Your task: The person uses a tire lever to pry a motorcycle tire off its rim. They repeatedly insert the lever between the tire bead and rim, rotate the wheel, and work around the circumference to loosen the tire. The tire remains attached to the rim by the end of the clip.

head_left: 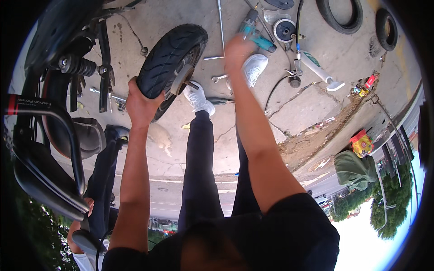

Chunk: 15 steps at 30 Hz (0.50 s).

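Observation:
My left hand point(143, 103) grips the tread of a black motor-scooter wheel point(172, 56), thumb on one side and fingers on the other. The wheel stands tilted on the concrete, its hub and brake drum turned toward my feet. Over the ground ahead, my right hand point(238, 53) is smeared by motion. It overlaps the near side of a teal and black cordless drill point(257, 32); whether its fingers close on the drill cannot be made out. Beside my white shoe point(197, 97) lies an open-ended wrench point(219, 78), and a long metal T-bar point(221, 27) lies between wheel and drill.
A motor scooter point(63, 108) fills the left side, with a person's dark trouser leg point(103, 158) beside it. Right of the drill are a round hub part point(284, 30), an air hose fitting point(296, 67) and a white-handled tool point(318, 70). Loose tyres point(350, 25) lie at far right.

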Tool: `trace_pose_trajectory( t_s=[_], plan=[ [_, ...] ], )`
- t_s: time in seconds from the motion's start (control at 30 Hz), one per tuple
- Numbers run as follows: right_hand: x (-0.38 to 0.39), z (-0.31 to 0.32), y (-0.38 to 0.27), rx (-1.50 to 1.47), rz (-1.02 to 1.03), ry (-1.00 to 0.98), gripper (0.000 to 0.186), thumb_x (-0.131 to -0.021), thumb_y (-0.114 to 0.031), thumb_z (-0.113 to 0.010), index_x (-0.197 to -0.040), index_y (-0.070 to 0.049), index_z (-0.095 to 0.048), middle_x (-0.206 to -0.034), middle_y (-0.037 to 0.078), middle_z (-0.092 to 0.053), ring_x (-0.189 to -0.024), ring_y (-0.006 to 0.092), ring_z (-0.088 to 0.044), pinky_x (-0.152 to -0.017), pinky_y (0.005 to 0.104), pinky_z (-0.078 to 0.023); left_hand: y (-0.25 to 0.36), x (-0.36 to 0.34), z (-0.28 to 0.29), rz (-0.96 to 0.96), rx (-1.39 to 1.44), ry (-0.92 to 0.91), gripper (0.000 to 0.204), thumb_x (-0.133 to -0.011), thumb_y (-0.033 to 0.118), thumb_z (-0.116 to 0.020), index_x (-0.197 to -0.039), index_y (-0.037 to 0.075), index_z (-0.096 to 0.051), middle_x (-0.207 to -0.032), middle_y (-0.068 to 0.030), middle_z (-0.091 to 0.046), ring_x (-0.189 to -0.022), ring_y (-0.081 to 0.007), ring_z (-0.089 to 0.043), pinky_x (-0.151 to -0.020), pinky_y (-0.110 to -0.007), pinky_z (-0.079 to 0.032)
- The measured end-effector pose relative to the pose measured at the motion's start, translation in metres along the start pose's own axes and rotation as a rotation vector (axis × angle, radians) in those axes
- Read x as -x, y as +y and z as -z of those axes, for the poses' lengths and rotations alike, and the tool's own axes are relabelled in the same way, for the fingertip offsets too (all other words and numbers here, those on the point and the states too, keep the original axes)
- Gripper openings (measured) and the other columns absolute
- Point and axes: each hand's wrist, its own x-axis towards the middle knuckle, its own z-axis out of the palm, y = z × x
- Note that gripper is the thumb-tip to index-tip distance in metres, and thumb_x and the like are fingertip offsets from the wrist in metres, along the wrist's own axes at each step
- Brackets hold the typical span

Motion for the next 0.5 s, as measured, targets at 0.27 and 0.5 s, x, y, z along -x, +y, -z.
trace_pose_trajectory(
  t_s=[0.27,0.5],
  plan=[
    [-0.04,0.077,0.144,-0.177,0.249,-0.386,0.021,-0.082,-0.01,-0.051,-0.099,0.003,-0.056,-0.082,0.025,-0.064,-0.075,0.0413,-0.064,-0.065,0.0522,-0.05,0.019,0.012,-0.014,-0.159,-0.028,0.1,0.075,-0.06,0.03,-0.083,-0.118,0.001,-0.047,-0.102,-0.0214,-0.06,-0.092,-0.0404,-0.061,-0.077,-0.045,-0.05],
    [0.043,0.156,0.218,-0.382,-0.593,-0.098,0.035,-0.093,-0.03,-0.051,-0.094,0.005,-0.056,-0.075,0.022,-0.063,-0.061,0.0294,-0.062,-0.056,0.0422,-0.048,0.047,0.005,-0.025,-0.186,-0.148,0.179,0.067,-0.06,0.036,-0.08,-0.111,0.003,-0.05,-0.095,-0.017,-0.06,-0.087,-0.0365,-0.062,-0.072,-0.046,-0.052]
  ],
)
